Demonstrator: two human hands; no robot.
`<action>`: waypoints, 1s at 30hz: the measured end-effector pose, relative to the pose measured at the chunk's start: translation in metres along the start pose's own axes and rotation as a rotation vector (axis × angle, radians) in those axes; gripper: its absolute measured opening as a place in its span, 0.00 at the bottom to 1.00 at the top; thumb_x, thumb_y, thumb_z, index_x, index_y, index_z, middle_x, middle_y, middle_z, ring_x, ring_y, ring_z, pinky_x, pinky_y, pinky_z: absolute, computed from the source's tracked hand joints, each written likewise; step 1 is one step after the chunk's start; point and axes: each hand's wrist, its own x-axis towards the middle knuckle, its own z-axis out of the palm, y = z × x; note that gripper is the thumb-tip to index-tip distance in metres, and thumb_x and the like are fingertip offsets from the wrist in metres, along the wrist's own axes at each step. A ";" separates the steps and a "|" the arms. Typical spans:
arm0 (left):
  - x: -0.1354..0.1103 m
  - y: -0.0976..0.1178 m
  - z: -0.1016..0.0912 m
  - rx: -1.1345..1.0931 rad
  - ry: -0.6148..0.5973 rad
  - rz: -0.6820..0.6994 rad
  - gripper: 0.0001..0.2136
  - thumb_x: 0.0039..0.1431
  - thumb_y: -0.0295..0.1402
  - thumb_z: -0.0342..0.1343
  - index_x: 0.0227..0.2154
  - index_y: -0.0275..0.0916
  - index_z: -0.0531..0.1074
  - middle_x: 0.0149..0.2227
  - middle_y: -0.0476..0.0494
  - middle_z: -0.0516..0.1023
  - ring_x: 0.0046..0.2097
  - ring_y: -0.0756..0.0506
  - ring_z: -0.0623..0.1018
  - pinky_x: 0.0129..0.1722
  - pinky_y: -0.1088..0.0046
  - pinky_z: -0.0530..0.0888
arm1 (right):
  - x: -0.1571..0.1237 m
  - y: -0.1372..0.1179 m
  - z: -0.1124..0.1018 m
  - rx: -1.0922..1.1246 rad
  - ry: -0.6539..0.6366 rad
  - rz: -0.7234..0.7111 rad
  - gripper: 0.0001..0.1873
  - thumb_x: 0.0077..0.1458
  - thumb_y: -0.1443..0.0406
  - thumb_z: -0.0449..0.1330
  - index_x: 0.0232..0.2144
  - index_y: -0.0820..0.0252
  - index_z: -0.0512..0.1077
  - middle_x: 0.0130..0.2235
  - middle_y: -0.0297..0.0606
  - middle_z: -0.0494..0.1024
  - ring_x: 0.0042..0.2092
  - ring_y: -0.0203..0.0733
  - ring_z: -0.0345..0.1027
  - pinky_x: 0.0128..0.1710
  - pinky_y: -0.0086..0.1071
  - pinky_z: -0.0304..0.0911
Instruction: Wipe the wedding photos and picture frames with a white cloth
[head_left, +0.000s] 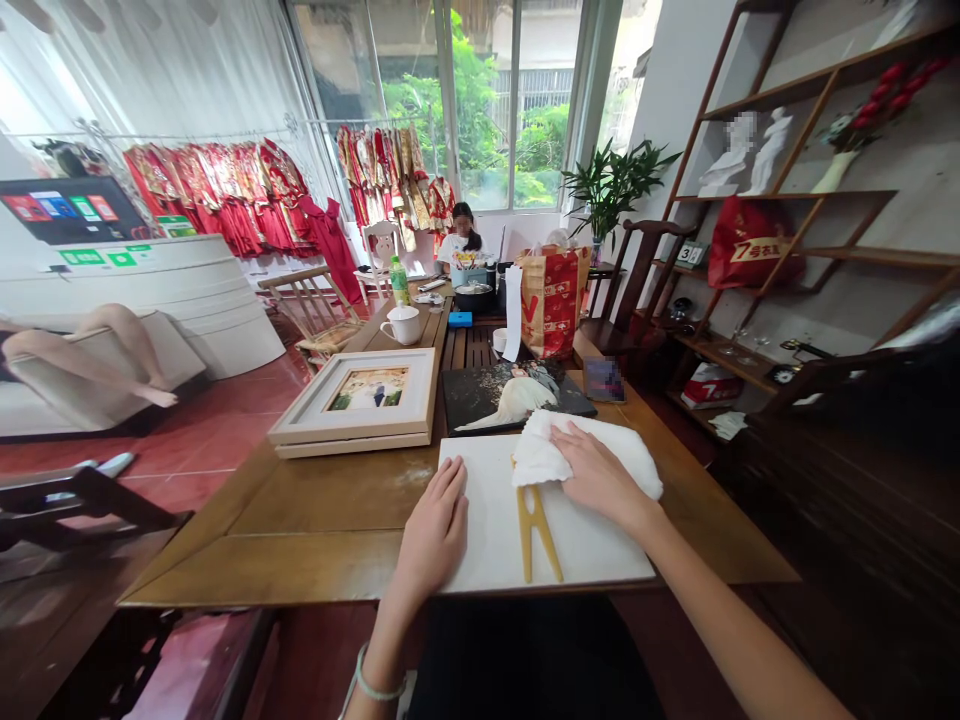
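A white board [487, 545] is laid flat on the wooden bench [315, 505], close to the near edge, and on this board a white cloth [626, 450] and a yellow fork-shaped piece [532, 519] are found. The right hand [594, 468] is rested on the cloth, opened, with its fingers slightly parted; the cloth is covered by it from above, but whether it is also pinched cannot be told. The left hand [435, 525] is placed palm down at the left edge of the board, with fingers nearly straight, and nothing is gripped. The work seems to be under way and not finished: only the far right part of the board is covered by the cloth, under which the upper end of the yellow piece is hidden, while its two legs are left uncovered. Farther away, a dark picture panel [487, 395] and a framed photograph [367, 390] are left untouched; whether these are finished cannot be judged.
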 end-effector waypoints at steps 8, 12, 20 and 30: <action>0.000 0.003 -0.001 0.007 -0.013 -0.017 0.21 0.63 0.30 0.42 0.58 0.36 0.62 0.62 0.39 0.62 0.64 0.42 0.58 0.61 0.56 0.61 | -0.091 -0.032 0.004 -0.096 -0.037 0.003 0.45 0.31 0.79 0.50 0.58 0.69 0.61 0.62 0.47 0.60 0.65 0.56 0.44 0.61 0.50 0.52; 0.000 0.003 -0.001 -0.007 0.001 -0.005 0.20 0.64 0.30 0.42 0.58 0.39 0.62 0.62 0.42 0.62 0.64 0.43 0.58 0.61 0.57 0.61 | -0.134 -0.035 -0.001 0.008 -0.122 -0.081 0.48 0.27 0.77 0.50 0.58 0.67 0.62 0.62 0.43 0.58 0.64 0.58 0.44 0.59 0.51 0.57; 0.000 -0.001 0.001 -0.008 -0.005 -0.002 0.20 0.64 0.31 0.42 0.58 0.39 0.62 0.62 0.41 0.62 0.64 0.43 0.58 0.62 0.57 0.60 | -0.071 -0.017 0.003 0.074 -0.029 -0.055 0.37 0.35 0.78 0.49 0.53 0.67 0.66 0.66 0.46 0.50 0.67 0.49 0.31 0.64 0.48 0.44; 0.000 0.000 -0.001 0.019 -0.038 -0.010 0.21 0.64 0.31 0.40 0.58 0.37 0.61 0.63 0.40 0.61 0.65 0.42 0.57 0.62 0.57 0.59 | 0.008 0.000 0.006 0.142 -0.099 -0.030 0.42 0.42 0.77 0.47 0.62 0.70 0.51 0.65 0.48 0.50 0.66 0.51 0.35 0.63 0.54 0.36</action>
